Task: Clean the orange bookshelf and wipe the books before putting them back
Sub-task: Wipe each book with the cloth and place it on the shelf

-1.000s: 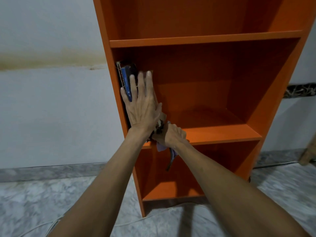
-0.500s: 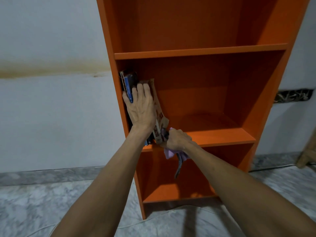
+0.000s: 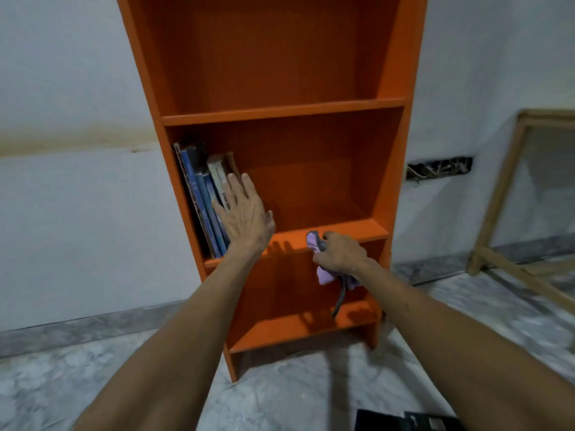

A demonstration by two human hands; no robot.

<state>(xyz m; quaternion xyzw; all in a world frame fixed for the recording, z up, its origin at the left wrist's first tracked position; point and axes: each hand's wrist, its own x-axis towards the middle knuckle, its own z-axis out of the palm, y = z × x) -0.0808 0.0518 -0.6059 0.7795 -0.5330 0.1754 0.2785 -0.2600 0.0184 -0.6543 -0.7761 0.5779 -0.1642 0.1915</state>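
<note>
Our right hand slid right, off the books, grip bunched round the purple cloth at the shelf edge. Our left hand lies flat, fingers spread, pinning books upright against the orange bookshelf wall.

A wooden frame stands by the stained white wall on a marble floor.

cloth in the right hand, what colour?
Light purple cloth, with a grey strip hanging below; right hand grips it. Head view.
</note>
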